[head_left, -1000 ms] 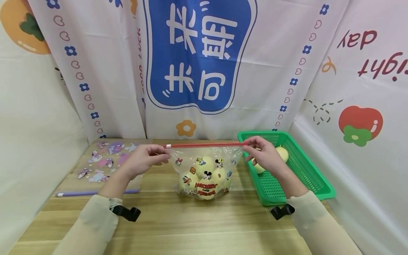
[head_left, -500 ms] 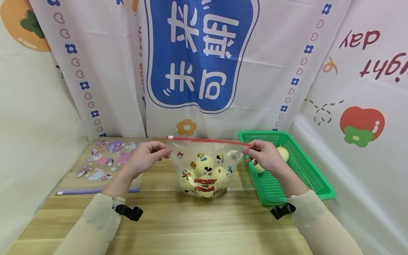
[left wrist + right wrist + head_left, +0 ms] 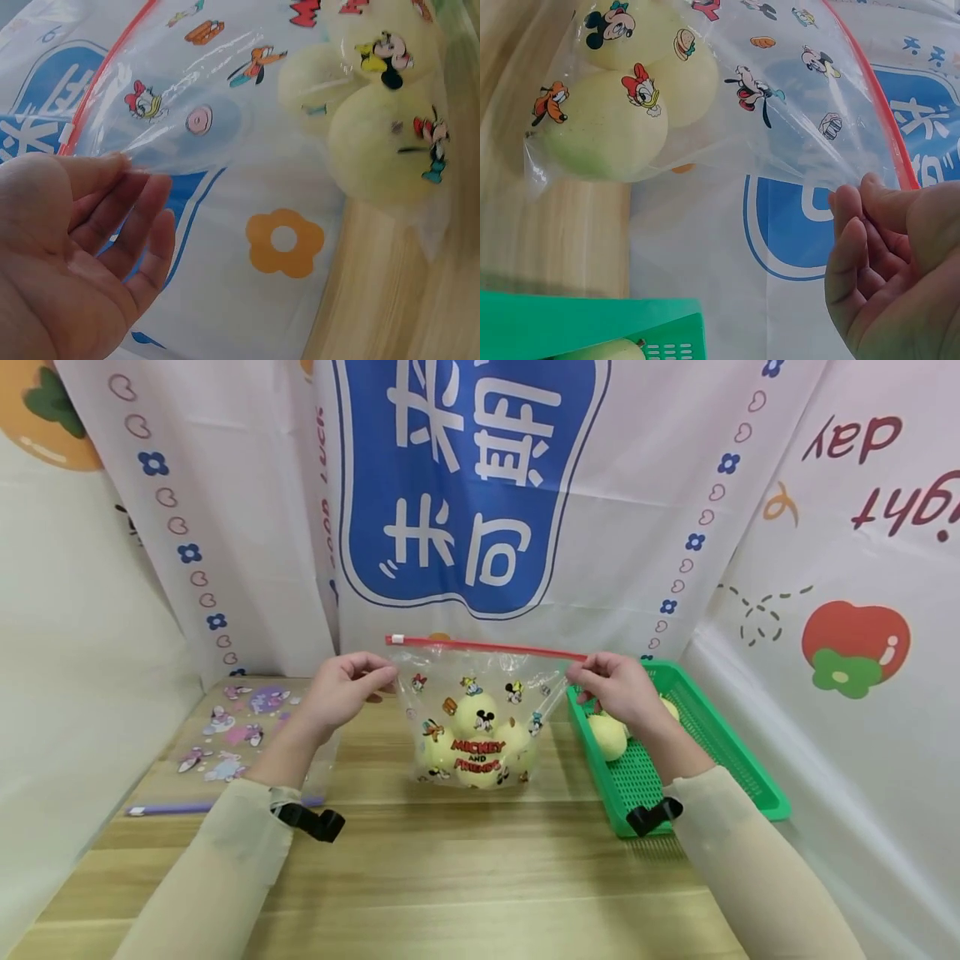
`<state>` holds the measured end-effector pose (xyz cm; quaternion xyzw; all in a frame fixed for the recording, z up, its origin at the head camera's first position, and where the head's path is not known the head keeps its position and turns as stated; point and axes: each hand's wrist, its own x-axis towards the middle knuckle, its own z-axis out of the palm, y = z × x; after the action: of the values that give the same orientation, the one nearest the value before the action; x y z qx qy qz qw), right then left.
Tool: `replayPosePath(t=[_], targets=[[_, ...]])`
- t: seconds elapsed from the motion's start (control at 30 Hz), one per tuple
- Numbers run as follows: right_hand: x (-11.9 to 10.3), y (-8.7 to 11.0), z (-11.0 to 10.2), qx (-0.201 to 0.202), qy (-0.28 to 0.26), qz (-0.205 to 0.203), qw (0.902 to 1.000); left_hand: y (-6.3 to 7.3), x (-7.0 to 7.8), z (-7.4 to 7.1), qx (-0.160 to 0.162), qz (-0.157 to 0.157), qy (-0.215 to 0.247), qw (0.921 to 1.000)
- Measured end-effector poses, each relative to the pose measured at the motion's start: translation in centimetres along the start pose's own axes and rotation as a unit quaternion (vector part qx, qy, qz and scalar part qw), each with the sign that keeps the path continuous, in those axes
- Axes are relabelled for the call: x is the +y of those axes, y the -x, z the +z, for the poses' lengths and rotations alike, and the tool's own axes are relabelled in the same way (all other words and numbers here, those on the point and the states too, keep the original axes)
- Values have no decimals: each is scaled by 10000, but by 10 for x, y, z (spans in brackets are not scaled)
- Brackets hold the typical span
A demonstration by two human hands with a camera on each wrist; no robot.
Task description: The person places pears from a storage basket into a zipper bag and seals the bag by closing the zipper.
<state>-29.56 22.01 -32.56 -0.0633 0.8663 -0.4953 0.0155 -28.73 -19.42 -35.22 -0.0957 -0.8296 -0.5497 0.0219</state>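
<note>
Between my two hands hangs a clear zip bag (image 3: 480,693) with cartoon prints and a red slider strip along its top. Several round pale yellow-green fruits (image 3: 382,146) sit in the bottom of it. My left hand (image 3: 348,689) pinches the upper left edge near the white slider (image 3: 397,640), thumb against fingers. At the upper right corner my right hand (image 3: 615,685) pinches the film just below the red strip. In the right wrist view the bag's bottom (image 3: 600,135) appears above the wooden table; the strip looks closed from end to end.
On the right stands a green plastic basket (image 3: 742,768) with a few pale fruits (image 3: 607,737) in it. A flat printed bag (image 3: 225,735) with a purple strip lies on the table at left. Printed white cloth (image 3: 622,527) hangs behind and at both sides.
Both hands have risen, lifting the bag with the fruits upward. Its red strip, level a second ago, now slopes down slightly to the right. The head view has shifted a little.
</note>
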Motion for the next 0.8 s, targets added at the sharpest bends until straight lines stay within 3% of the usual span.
replayPosePath(t=[0.23, 0.57, 0.8], targets=[[-5, -30, 1, 81, 7, 400, 9992, -31, 1, 4, 266, -442, 84, 9986], [-9, -83, 7, 107, -425, 747, 9962, -77, -3, 6, 451, -847, 201, 9952], [6, -118, 21, 268, -449, 1148, 9920, -105, -22, 20, 589, -1163, 590, 9897]])
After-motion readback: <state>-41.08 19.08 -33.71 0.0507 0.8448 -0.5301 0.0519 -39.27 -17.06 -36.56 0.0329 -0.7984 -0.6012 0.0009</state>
